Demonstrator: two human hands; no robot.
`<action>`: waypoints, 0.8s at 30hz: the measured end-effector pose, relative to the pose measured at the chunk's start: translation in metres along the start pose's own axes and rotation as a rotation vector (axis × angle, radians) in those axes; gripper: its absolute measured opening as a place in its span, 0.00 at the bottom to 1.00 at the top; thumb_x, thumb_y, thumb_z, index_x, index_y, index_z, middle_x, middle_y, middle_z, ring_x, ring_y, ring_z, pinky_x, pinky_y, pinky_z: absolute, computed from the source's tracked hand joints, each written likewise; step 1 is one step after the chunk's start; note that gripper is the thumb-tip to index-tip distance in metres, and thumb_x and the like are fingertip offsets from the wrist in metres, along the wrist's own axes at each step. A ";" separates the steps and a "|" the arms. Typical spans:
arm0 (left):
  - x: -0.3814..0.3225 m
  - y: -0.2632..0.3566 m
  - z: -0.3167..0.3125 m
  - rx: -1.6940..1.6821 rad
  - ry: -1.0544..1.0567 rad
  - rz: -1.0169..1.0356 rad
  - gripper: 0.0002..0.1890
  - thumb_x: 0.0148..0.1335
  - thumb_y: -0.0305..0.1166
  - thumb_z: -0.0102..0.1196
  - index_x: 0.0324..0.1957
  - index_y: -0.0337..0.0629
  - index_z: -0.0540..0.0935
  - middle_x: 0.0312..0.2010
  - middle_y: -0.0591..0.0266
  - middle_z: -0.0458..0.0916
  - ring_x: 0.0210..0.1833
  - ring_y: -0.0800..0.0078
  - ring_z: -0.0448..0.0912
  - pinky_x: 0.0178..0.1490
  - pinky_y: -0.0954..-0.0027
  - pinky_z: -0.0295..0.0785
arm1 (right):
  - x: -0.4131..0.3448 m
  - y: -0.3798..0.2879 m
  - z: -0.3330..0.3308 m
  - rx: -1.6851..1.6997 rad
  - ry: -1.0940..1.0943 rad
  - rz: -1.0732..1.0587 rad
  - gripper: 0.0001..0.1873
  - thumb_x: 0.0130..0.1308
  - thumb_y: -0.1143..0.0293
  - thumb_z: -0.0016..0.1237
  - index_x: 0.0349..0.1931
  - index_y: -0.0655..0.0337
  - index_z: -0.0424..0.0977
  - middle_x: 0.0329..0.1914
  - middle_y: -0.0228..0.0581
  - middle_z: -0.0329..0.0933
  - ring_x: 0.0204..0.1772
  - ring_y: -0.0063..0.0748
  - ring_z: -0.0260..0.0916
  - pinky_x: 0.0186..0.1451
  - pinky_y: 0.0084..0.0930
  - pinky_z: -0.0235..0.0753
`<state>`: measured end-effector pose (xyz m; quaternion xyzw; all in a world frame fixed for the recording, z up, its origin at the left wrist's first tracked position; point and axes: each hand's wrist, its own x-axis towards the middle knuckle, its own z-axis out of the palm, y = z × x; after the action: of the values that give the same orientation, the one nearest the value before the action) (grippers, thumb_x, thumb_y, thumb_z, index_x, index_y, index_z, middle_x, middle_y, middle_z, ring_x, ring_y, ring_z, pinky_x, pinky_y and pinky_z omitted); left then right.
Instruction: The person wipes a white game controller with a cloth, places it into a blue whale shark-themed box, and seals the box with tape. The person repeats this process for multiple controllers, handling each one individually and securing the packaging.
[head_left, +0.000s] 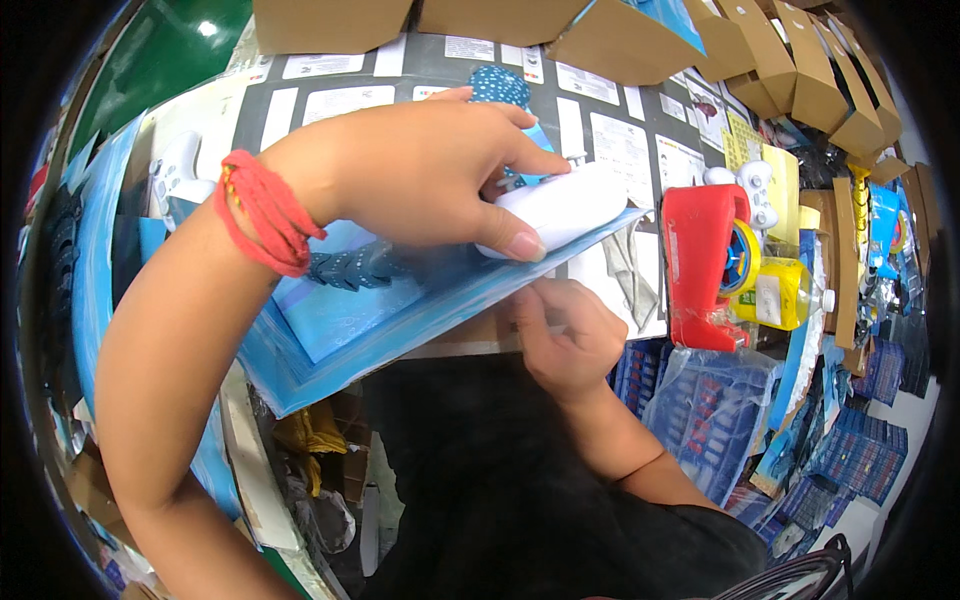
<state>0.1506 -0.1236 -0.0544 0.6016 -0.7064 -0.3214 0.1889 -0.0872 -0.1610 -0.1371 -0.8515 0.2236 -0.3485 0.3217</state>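
Observation:
My left hand (442, 172), with a red cord around its wrist, grips a white game controller (577, 199) between thumb and fingers. The controller is over the right end of an open, tilted blue printed box (337, 360). Inside or behind that box is a dark blue, white-spotted toy; its segmented part (352, 270) shows below my wrist and a rounded spotted part (499, 84) beyond my fingers. My right hand (574, 337) is curled beneath the box's near edge. Its fingertips are partly hidden, so whether it pinches the box cannot be told.
A red tape dispenser (694, 262) stands right, beside a yellow liquid bottle (776, 292) and a white controller (757, 187). Grey cloth (631, 277) lies by the box. Another white controller (180, 169) sits left. Cardboard boxes (630, 41) line the far edge; plastic-wrapped blue packages (705, 412) are lower right.

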 end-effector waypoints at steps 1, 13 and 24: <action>0.000 -0.001 0.001 0.015 0.016 0.018 0.33 0.62 0.44 0.65 0.67 0.45 0.75 0.43 0.39 0.86 0.78 0.51 0.59 0.78 0.51 0.45 | -0.001 -0.002 0.000 0.020 -0.012 0.033 0.06 0.60 0.78 0.64 0.35 0.69 0.81 0.29 0.44 0.84 0.28 0.30 0.82 0.34 0.22 0.80; 0.001 -0.002 0.004 -0.032 0.028 0.001 0.35 0.61 0.41 0.64 0.69 0.42 0.73 0.42 0.44 0.87 0.77 0.49 0.59 0.79 0.47 0.41 | 0.000 -0.001 0.000 -0.037 0.006 -0.036 0.05 0.56 0.83 0.63 0.32 0.68 0.81 0.27 0.46 0.82 0.28 0.36 0.81 0.34 0.22 0.78; 0.000 0.001 0.005 0.017 0.022 -0.009 0.35 0.60 0.43 0.65 0.68 0.43 0.74 0.42 0.45 0.88 0.77 0.51 0.61 0.80 0.48 0.40 | -0.003 -0.007 -0.003 0.477 -0.087 0.457 0.04 0.66 0.78 0.57 0.37 0.69 0.78 0.31 0.44 0.83 0.29 0.35 0.80 0.36 0.22 0.78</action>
<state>0.1467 -0.1226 -0.0570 0.6100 -0.7043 -0.3093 0.1901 -0.0900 -0.1557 -0.1322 -0.6941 0.3070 -0.2729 0.5912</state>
